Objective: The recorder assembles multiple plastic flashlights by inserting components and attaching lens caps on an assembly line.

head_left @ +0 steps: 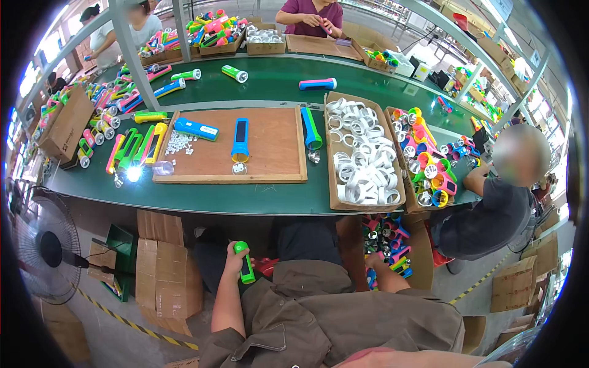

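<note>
In my left hand (234, 260), closed around it, is a green flashlight body (246, 275) with a dark panel, held low over my lap. My right hand (373, 260) reaches down into a carton (422, 260) of colourful flashlight parts (392, 236) beside my right leg; its fingers are hard to make out among them. On the green bench ahead lies a wooden tray (208, 150). It carries a blue flashlight (196, 129), a blue and yellow flashlight body (240, 140) and a heap of small white pieces (180, 142).
Right of the tray stand a carton of white rings (362, 153) and another of coloured flashlight heads (427, 156). A lit flashlight (133, 173) lies left of it. A co-worker (491, 208) sits to my right. A fan (49, 248) and cardboard boxes (165, 270) stand at left.
</note>
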A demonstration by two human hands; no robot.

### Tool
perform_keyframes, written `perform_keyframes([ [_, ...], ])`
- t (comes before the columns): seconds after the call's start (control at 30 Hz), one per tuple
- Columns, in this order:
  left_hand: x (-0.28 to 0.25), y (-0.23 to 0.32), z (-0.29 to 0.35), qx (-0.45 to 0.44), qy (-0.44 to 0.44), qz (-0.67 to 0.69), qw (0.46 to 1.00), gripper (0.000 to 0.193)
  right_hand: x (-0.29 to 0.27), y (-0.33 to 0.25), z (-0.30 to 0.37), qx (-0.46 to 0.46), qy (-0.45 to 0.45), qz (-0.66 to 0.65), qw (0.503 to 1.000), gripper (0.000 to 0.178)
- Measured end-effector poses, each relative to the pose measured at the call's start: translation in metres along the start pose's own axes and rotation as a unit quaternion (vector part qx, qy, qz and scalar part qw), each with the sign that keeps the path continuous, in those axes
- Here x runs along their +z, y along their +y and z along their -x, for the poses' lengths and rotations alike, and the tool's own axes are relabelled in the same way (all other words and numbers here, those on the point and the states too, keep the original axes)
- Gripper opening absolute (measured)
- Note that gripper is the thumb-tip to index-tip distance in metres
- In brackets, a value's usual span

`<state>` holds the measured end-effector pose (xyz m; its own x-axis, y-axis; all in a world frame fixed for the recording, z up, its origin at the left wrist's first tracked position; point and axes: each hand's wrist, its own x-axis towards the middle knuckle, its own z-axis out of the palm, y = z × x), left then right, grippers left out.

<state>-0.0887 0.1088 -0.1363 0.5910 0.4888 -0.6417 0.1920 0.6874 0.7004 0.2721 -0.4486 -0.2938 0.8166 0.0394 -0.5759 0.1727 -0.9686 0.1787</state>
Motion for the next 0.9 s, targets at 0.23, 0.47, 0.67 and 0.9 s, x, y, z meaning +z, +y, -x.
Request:
perform_keyframes([
  [0.23, 0.044, 0.043, 0.067, 0.131, -0.070, -0.041, 0.988, 0.058, -0.246, -0.167, 0.271, -0.395, 0.045, -0.250, 0.883, 0.046],
  [0.47, 0.108, 0.115, 0.142, 0.596, -0.102, -0.231, 0.762, 0.067, -0.326, -0.313, 0.359, -0.651, 0.140, -0.545, 0.509, 0.036],
  [0.67, 0.117, 0.144, 0.147, 0.659, -0.097, -0.206, 0.717, 0.075, -0.344, -0.375, 0.374, -0.756, 0.162, -0.466, 0.430, 0.031],
  [0.9, 0.124, 0.141, 0.150, 0.682, -0.061, -0.194, 0.703, 0.074, -0.335, -0.375, 0.391, -0.748, 0.211, -0.457, 0.433, 0.021],
])
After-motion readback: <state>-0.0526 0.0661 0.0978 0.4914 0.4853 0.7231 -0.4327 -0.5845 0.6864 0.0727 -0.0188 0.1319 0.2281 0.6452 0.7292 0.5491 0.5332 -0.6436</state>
